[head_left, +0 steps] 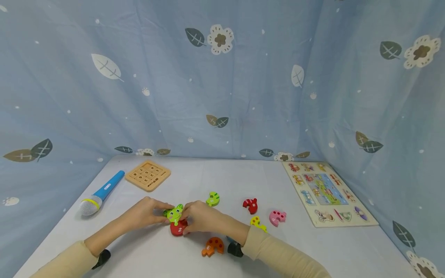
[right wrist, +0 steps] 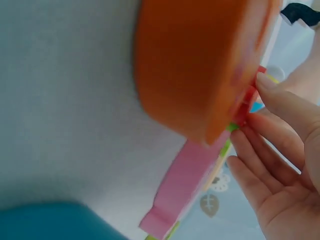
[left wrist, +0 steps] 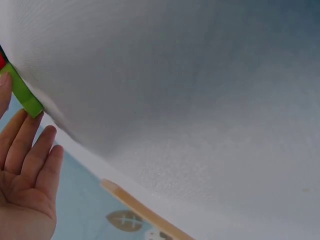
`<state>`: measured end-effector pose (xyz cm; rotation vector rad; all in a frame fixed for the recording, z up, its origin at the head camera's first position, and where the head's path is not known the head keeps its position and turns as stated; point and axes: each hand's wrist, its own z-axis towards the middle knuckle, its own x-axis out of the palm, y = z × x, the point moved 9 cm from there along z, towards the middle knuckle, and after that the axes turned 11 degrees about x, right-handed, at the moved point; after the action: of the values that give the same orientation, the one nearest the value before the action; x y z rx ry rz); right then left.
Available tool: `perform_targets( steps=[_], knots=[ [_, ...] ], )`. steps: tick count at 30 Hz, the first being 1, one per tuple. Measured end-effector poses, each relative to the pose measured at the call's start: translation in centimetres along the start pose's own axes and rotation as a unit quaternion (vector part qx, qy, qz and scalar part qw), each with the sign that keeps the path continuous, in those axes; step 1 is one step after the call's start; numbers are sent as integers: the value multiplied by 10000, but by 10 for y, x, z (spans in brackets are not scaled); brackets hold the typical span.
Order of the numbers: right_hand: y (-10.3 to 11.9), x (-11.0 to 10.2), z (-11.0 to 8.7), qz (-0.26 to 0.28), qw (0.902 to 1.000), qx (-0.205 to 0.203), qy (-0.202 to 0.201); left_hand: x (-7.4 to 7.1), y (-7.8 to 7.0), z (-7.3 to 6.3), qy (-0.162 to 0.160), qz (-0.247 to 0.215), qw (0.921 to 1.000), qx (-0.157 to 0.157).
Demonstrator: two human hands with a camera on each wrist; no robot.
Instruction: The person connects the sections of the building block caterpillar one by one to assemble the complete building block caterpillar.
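My left hand (head_left: 144, 212) holds a green wooden animal-head piece (head_left: 175, 213) with big eyes and a smile between thumb and fingers. Its plain green edge (left wrist: 25, 92) shows at the fingertips in the left wrist view. Thumb and fingers of my right hand (head_left: 201, 216) pinch a curved red piece (head_left: 177, 228) marked 2. In the head view the green head overlaps the top of the red piece. The right wrist view shows the red piece (right wrist: 245, 102) at the thumb tip, with an orange piece (right wrist: 195, 65) large in front.
Right of my hands lie curved number pieces: green striped (head_left: 213, 199), red striped (head_left: 251, 205), pink (head_left: 277, 217), yellow (head_left: 257, 222) and orange (head_left: 213, 246). A toy microphone (head_left: 103, 193) and a wooden number board (head_left: 148, 175) lie left, a picture puzzle board (head_left: 314, 222) right.
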<state>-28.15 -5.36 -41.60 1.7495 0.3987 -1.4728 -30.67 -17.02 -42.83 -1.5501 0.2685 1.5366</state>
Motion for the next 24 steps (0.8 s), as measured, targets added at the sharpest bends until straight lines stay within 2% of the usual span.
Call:
perform_targets(
  steps=[6, 12, 24],
  knots=[
    [-2, -5, -3, 217, 9997, -108, 40, -1, 0, -1, -42, 61, 10000, 12],
    [-3, -9, -8, 213, 9996, -189, -22, -4, -4, -3, -154, 30, 9999, 51],
    [-4, -16, -23, 402, 9989, -185, -144, -5, -8, -8, -371, 149, 9990, -202]
  ],
)
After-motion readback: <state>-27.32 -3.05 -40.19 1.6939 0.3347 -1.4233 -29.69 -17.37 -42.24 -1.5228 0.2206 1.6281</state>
